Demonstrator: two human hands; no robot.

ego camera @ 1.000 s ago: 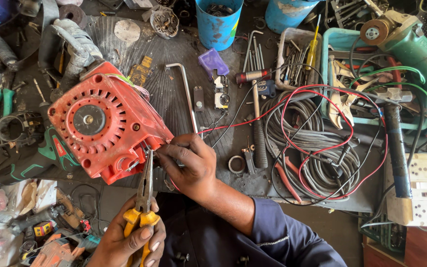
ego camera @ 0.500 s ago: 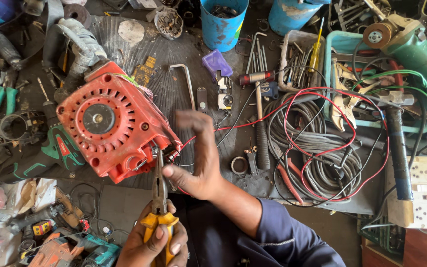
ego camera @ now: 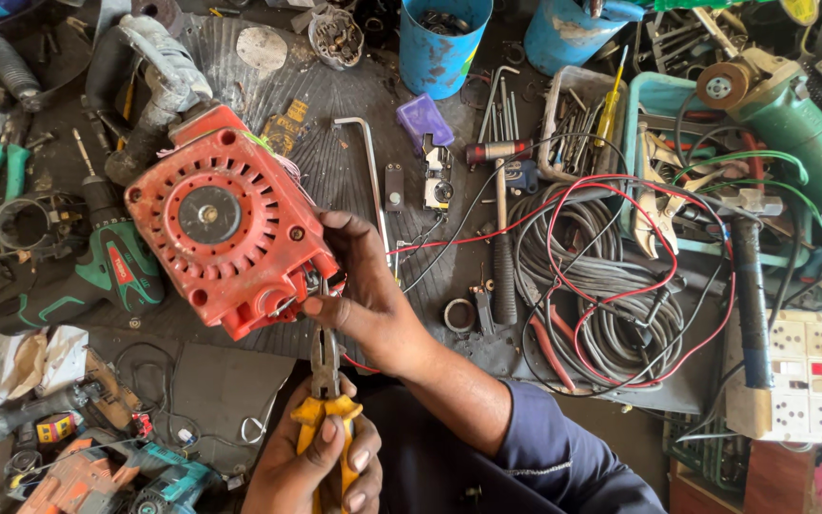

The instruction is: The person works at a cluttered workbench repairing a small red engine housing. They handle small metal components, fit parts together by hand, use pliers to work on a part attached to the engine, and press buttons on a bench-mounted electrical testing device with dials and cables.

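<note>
A red round-vented motor housing [ego camera: 225,224] lies tilted on a dark ribbed mat [ego camera: 335,143]. My right hand [ego camera: 363,295], coming in on a dark blue sleeve from the lower right, grips the housing's lower right corner with thumb and fingers. My left hand [ego camera: 311,466] at the bottom edge is closed around the yellow handles of pliers [ego camera: 325,381]. The plier jaws point up and meet the housing's corner right beside my right thumb. What the jaws pinch is hidden. A thin red wire [ego camera: 449,238] runs from that corner to the right.
A coil of grey, red and black cable [ego camera: 601,276] lies right of my arm. A hammer [ego camera: 501,247], a bent hex key [ego camera: 368,171], blue cans [ego camera: 444,38], a green angle grinder [ego camera: 801,124], a socket strip [ego camera: 806,376] and green drill parts [ego camera: 97,276] crowd the bench.
My right hand, lifted and blurred half a second ago, has come back down onto the housing's corner. The pliers stay at that corner, held by my left hand.
</note>
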